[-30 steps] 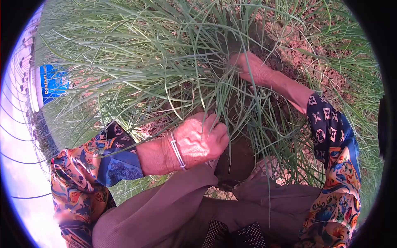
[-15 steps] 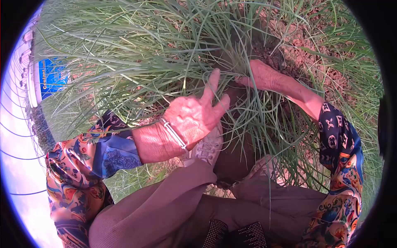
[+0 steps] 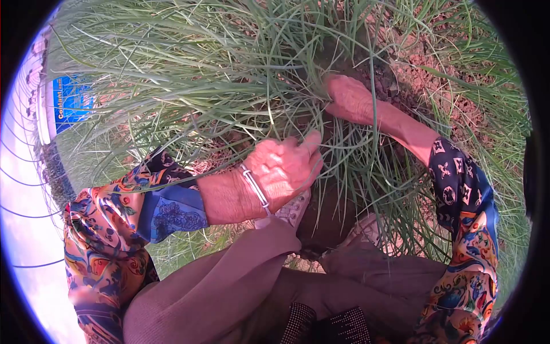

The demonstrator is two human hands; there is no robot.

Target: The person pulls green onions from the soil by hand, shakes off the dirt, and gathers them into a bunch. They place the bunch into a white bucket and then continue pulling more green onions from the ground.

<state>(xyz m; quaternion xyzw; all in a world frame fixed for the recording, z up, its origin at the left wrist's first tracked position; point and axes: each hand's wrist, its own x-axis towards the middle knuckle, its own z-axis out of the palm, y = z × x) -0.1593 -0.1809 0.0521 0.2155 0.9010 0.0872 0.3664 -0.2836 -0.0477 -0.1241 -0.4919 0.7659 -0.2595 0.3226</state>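
Long thin green leaves, like those of green onions, grow in dense clumps in front of me. My right hand is closed around the lower part of a clump, close to the soil; its fingertips are hidden among the leaves. Nearer my body, my left hand has its fingers curled in and its thumb side toward the leaves. Whatever those fingers may hold is out of sight. A silver bracelet sits on the left wrist. More loose leaves droop below the right hand, over the gap between my feet.
Reddish crumbly soil shows at the upper right. My shoe is planted just below the left hand, and my bent knees fill the lower middle. A blue sign stands at the far left edge.
My left hand has curled its outstretched index finger and thumb inward and shifted slightly right. My right hand has moved a little left and up along the clump.
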